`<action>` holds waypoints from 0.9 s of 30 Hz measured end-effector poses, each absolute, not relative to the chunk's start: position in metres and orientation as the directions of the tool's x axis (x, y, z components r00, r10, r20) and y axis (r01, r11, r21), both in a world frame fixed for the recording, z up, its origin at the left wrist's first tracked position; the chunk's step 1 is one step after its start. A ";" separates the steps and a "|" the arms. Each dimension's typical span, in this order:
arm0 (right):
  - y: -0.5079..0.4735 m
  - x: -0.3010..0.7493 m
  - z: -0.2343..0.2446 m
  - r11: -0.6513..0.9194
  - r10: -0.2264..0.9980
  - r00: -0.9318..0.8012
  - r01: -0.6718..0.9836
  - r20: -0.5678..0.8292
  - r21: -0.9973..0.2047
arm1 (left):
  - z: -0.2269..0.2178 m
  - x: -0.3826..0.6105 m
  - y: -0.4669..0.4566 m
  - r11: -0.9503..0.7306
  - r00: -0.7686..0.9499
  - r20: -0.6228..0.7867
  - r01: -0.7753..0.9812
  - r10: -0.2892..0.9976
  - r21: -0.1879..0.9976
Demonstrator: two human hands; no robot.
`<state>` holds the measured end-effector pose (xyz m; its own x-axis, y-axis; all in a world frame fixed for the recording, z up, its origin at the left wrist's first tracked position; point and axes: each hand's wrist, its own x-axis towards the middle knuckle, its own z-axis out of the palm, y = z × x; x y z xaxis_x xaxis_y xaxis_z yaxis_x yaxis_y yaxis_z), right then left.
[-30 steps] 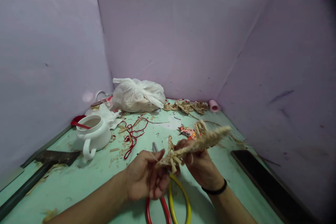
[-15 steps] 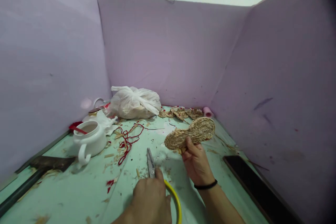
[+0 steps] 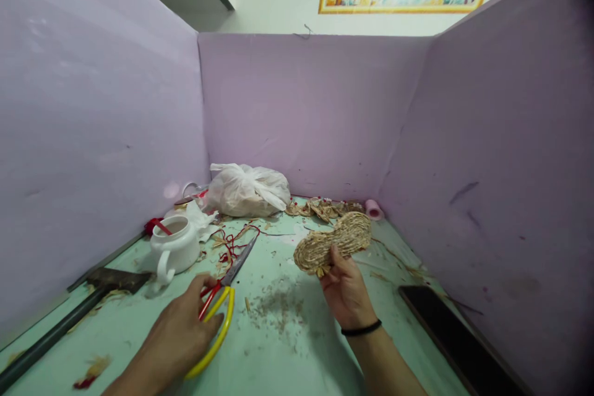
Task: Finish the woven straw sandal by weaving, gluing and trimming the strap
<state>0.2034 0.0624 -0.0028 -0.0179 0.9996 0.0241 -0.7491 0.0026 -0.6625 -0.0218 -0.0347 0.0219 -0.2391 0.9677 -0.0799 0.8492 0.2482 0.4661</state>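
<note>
My left hand [image 3: 180,325] is closed around the handles of a pair of scissors [image 3: 226,289] with yellow grips. The blades point up and away, their tips over a tangle of red yarn [image 3: 232,241]. My right hand [image 3: 347,291], wearing a black band at the wrist, pinches a braided straw shoe sole [image 3: 334,241] along its lower edge. The sole is held tilted above the table, its coiled face towards me. A small tuft of loose straw sticks out below it near my thumb.
Left stand a white pot [image 3: 179,247] and a dark-headed, long-handled tool [image 3: 116,281]. At the back are a tied white plastic bag [image 3: 248,192], several straw pieces [image 3: 306,207] and a pink roll [image 3: 374,210]. A black phone-like slab [image 3: 445,322] lies right. Purple panels [image 3: 297,105] enclose the table.
My left hand has moved left with the scissors, uncovering scattered straw crumbs. The blades now lean to the right. My right hand keeps the sole in nearly the same place; the view has tipped up slightly.
</note>
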 end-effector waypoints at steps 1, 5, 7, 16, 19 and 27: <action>0.062 0.203 -0.004 -0.008 0.999 -0.027 -0.745 0.019 -0.668 | 0.024 -0.024 -0.029 0.246 -0.244 -0.055 0.883 0.968 0.400; 0.061 0.201 -0.008 -0.033 0.998 -0.054 -0.723 0.009 -0.690 | 0.023 -0.021 -0.005 0.150 -0.144 -0.040 0.963 0.989 0.226; 0.060 0.199 -0.009 -0.038 0.997 -0.072 -0.707 0.018 -0.706 | 0.021 -0.016 0.000 0.145 -0.143 -0.028 0.966 0.989 0.212; 0.050 0.189 -0.012 -0.100 0.973 -0.222 -0.637 0.058 -0.764 | 0.032 0.006 0.012 -0.475 0.218 0.445 0.621 0.869 0.623; 0.049 0.188 -0.013 -0.102 0.976 -0.215 -0.614 0.041 -0.782 | 0.037 0.011 0.016 -0.477 0.239 0.439 0.659 0.866 0.582; 0.053 0.190 -0.016 -0.050 0.989 -0.140 -0.599 0.044 -0.799 | 0.063 -0.043 -0.061 -0.132 0.188 0.012 0.643 0.982 0.754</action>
